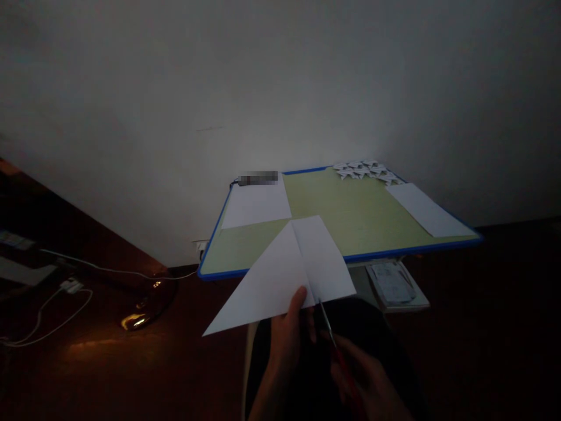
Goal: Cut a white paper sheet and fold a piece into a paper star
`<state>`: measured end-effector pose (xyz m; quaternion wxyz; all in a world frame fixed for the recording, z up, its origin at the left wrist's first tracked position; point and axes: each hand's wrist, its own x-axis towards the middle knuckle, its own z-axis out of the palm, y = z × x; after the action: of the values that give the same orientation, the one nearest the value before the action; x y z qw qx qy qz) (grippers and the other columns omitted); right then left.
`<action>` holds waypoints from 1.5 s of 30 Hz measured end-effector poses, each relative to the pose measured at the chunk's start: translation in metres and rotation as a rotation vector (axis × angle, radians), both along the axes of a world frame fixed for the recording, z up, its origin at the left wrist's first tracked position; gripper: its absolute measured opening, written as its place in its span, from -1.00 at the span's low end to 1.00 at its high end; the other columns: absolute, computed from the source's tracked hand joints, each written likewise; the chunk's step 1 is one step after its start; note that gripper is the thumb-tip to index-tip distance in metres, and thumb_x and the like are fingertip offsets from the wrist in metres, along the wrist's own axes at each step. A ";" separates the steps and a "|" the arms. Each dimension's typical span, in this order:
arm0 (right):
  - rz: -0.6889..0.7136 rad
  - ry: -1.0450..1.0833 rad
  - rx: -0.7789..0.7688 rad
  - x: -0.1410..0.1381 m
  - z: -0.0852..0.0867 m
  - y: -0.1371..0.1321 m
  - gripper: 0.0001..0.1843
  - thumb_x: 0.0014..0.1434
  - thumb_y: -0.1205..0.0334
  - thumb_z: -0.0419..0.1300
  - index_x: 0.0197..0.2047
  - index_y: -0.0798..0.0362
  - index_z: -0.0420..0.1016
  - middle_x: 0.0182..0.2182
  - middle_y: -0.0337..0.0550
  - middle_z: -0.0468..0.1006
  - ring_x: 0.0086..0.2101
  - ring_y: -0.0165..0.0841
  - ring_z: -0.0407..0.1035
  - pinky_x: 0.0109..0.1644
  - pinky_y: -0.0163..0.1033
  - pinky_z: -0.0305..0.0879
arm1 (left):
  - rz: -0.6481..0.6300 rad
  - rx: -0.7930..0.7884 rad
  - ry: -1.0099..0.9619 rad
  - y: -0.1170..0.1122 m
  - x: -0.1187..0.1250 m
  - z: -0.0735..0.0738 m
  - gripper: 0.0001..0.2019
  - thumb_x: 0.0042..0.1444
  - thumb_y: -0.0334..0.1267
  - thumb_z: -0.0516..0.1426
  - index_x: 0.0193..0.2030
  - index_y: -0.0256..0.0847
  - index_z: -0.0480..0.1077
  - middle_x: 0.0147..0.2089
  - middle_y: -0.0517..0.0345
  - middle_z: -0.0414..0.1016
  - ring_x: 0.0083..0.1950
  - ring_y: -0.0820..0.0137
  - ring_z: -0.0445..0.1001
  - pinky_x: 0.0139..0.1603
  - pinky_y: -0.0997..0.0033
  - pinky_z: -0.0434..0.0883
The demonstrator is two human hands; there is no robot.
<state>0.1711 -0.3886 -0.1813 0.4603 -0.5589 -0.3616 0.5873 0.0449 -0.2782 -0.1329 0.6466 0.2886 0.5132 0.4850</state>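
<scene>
My left hand (pixel 289 327) grips a folded sheet of white paper (pixel 272 275) by its near edge, thumb on top and fingers underneath. The paper has a triangular folded part on the left and a narrower strip on the right, with a crease between them. In my right hand (pixel 363 368) is a pair of scissors (pixel 344 365) with red handles. Their blades meet the paper's near edge by the crease, just right of my left thumb. The fingers in the handles are dim and partly hidden.
Beyond my lap stands a green table (pixel 337 204) with a blue rim. On it lie a white sheet (pixel 258 204) at left, another sheet (pixel 425 207) at right and several folded paper pieces (pixel 363 171) at the back. Papers rest on a shelf (pixel 421 301) below. A white cable (pixel 118 272) runs at left.
</scene>
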 end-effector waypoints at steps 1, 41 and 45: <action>0.002 0.002 0.002 0.000 0.002 -0.001 -0.15 0.12 -0.40 0.35 0.28 0.01 0.58 -0.49 -0.27 0.43 -0.51 -0.41 0.28 -0.40 -0.28 0.31 | 0.002 0.008 -0.001 0.000 0.000 0.001 -0.44 -0.12 0.24 0.43 -0.56 -0.25 0.41 -0.65 0.23 0.35 -0.70 0.50 0.29 -0.71 0.51 0.23; 0.187 0.119 0.109 0.015 0.023 0.022 -0.29 0.22 -0.40 0.28 0.18 -0.02 0.59 -0.43 -0.24 0.43 -0.43 -0.41 0.25 -0.33 -0.28 0.18 | 0.050 0.059 -0.030 0.001 0.002 0.000 -0.56 -0.01 0.04 0.39 -0.59 -0.22 0.34 -0.69 0.27 0.28 -0.68 0.52 0.22 -0.64 0.50 0.19; 0.177 0.148 0.107 0.013 0.016 0.022 -0.31 0.22 -0.36 0.31 0.16 0.01 0.59 -0.39 -0.22 0.48 -0.41 -0.41 0.30 -0.29 -0.27 0.23 | 0.055 0.049 -0.052 0.002 0.003 -0.001 -0.58 -0.04 0.03 0.40 -0.56 -0.22 0.35 -0.65 0.27 0.31 -0.67 0.50 0.24 -0.65 0.48 0.22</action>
<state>0.1839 -0.3666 -0.1657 0.4612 -0.4545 -0.4054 0.6453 0.0476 -0.2764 -0.1340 0.6391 0.2773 0.4919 0.5222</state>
